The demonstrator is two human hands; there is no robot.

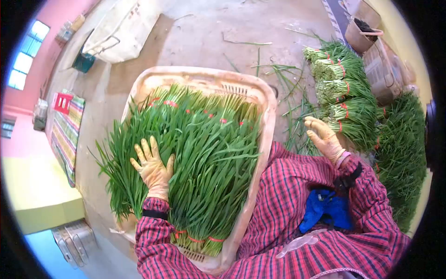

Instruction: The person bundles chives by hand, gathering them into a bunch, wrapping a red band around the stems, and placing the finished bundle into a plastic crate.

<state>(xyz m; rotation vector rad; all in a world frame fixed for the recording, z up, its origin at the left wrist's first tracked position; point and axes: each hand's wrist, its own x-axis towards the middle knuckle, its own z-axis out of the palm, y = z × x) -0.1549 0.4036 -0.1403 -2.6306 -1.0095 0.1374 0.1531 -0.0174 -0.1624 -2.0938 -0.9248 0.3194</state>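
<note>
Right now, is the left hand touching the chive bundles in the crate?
Touching. The head view shows the left hand lying flat, palm down, on the chive bundles in the crate.

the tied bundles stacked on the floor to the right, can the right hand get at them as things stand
Probably yes: the right hand hangs open and empty just beside the tied bundles, with only loose leaves on the floor between.

light: daylight is coming in bright from the windows (25, 56) | shadows: lying soft | lens: fisheye is bending edges, black corners vignetting | focus: staying sharp
</note>
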